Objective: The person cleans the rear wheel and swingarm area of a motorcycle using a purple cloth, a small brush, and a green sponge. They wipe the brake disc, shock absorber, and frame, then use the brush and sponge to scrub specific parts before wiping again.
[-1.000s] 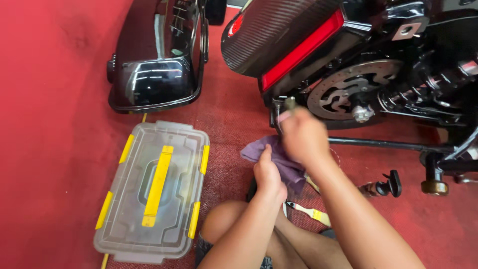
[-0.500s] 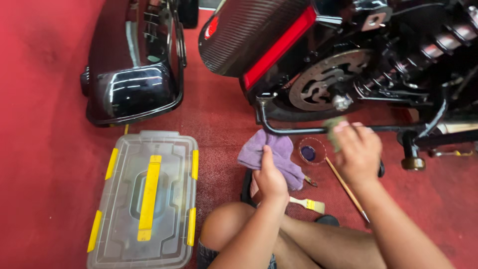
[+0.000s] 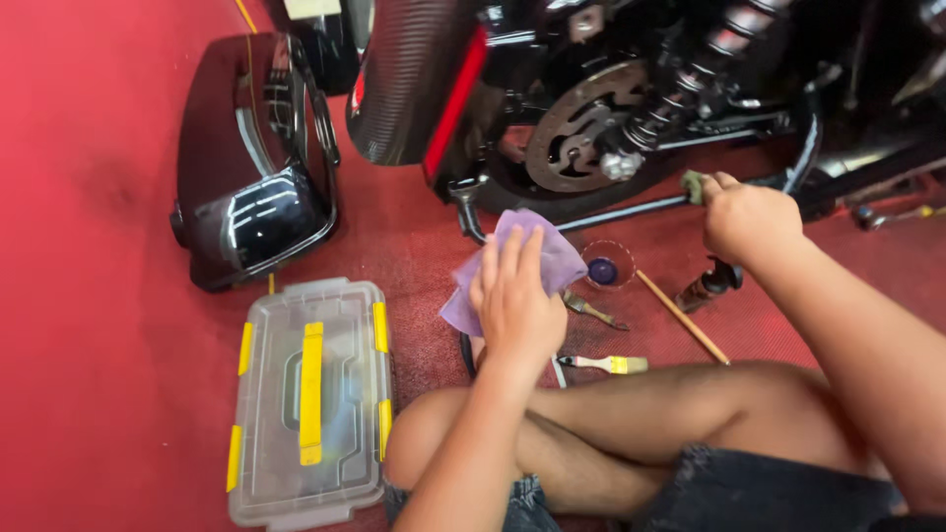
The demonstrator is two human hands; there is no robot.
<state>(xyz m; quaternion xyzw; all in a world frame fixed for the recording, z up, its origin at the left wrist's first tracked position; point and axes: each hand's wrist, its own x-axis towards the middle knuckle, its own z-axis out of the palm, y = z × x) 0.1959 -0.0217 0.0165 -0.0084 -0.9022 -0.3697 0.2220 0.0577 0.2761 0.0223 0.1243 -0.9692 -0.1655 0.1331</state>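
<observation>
I sit cross-legged on a red floor beside the rear of a black motorcycle [image 3: 591, 108]. My left hand [image 3: 514, 300] rests flat with spread fingers on a purple cloth [image 3: 552, 251] lying on the floor. My right hand [image 3: 746, 217] is closed on a small green pad [image 3: 694, 185] pressed against a black frame tube [image 3: 631, 209] under the rear wheel's brake disc [image 3: 576, 133].
A clear plastic toolbox with yellow latches [image 3: 307, 394] lies left of my knee. A black side case [image 3: 251, 167] lies further up. A small round cup [image 3: 603, 270], a wooden stick [image 3: 682, 317], brushes [image 3: 606, 364] and a dark bottle [image 3: 708, 286] lie between my hands.
My right hand has moved right and away along the frame tube with the green pad. My left hand has spread flat on the purple cloth. The view has shifted right.
</observation>
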